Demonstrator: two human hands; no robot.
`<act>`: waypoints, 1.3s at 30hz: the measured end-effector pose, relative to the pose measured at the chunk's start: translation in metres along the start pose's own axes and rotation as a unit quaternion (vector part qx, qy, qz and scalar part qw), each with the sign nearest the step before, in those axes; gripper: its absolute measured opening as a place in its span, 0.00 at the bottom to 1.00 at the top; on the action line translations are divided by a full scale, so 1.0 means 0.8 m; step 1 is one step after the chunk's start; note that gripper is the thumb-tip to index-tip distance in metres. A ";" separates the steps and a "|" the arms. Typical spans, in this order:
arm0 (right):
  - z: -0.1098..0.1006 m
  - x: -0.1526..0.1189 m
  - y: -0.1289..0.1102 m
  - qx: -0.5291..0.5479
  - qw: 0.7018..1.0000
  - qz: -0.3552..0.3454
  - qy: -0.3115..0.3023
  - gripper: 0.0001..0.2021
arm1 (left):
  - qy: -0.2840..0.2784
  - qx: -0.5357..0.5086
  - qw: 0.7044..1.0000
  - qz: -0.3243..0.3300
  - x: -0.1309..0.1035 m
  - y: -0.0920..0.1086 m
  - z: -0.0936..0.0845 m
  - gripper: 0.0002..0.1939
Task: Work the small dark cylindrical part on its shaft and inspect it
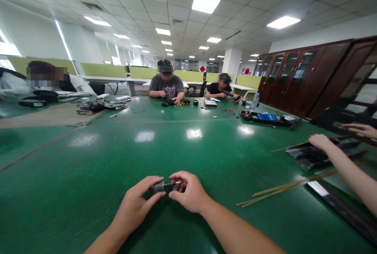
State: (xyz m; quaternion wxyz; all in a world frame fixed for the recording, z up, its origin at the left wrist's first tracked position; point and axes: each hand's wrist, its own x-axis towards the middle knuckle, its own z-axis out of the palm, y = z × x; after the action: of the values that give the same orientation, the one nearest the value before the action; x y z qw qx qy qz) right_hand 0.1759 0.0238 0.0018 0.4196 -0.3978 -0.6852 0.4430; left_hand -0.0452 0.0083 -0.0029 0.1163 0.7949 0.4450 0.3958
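Observation:
Low in the middle of the head view, my left hand [138, 202] grips a small dark grey cylindrical part [158, 186] between thumb and fingers. A thin dark shaft [170, 184] sticks out of its right side. My right hand [189, 192] has its fingers curled round the far end of this shaft, which they partly cover. Both hands are just above the green table [118, 156], close together but apart.
At the right, another person's hands are over a black tray-like part [304, 154]. Thin yellowish rods [273, 190] and a long dark bar [338, 211] lie nearer. Across the table, two people handle parts; a bottle [256, 100] stands by a black case [250, 117].

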 end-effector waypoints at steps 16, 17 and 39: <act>0.000 -0.004 -0.009 -0.031 0.999 -0.011 0.008 0.09 | -0.019 -0.004 1.000 -0.004 -0.006 0.004 0.006 0.17; 0.000 -0.004 -0.009 -0.033 0.999 -0.014 0.010 0.09 | -0.019 -0.002 1.000 -0.007 -0.007 0.004 0.006 0.17; 0.003 -0.005 -0.012 -0.071 0.997 -0.023 0.033 0.07 | -0.005 -0.001 1.000 0.000 -0.008 -0.003 0.008 0.18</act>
State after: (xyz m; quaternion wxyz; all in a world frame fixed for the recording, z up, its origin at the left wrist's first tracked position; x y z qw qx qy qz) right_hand 0.1734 0.0164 0.0089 0.4226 -0.4250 -0.7099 0.3700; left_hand -0.0440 0.0058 -0.0119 0.1196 0.7967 0.4440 0.3923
